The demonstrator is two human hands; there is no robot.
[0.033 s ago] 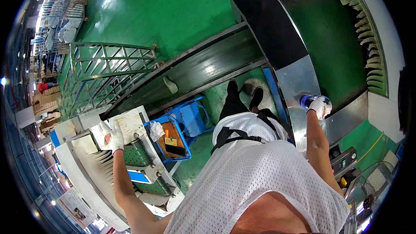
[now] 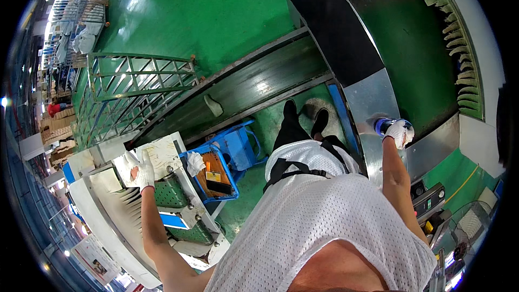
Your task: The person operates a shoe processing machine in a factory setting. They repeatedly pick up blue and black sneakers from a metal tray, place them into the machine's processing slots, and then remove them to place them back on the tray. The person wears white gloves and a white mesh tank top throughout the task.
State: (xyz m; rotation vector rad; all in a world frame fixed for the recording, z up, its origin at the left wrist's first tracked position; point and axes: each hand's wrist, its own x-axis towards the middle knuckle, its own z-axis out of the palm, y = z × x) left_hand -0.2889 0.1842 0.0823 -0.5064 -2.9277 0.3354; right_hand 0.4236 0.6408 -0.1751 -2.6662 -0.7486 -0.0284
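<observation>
My left hand point(image 2: 141, 173) wears a white glove that leaves some fingers bare. Its fingers are stretched apart, and it hovers at or rests on the top of a white machine point(image 2: 162, 154) with a fringed opening; whether it touches cannot be made out. On the far right, my right hand point(image 2: 400, 134), gloved in white too, is curled over a blue round object point(image 2: 383, 125) on the metal edge point(image 2: 373, 100) of a green conveyor belt point(image 2: 400, 54). What exactly that object is stays partly hidden under the glove.
A low conveyor point(image 2: 259, 84) runs across, with one pale shoe-shaped piece point(image 2: 213, 106) lying on it. A blue cart point(image 2: 238, 148) with a tray point(image 2: 212, 176) stands near my feet. A green metal rack point(image 2: 135, 94) is at left. Fringe strips point(image 2: 466, 70) hang along the right machine.
</observation>
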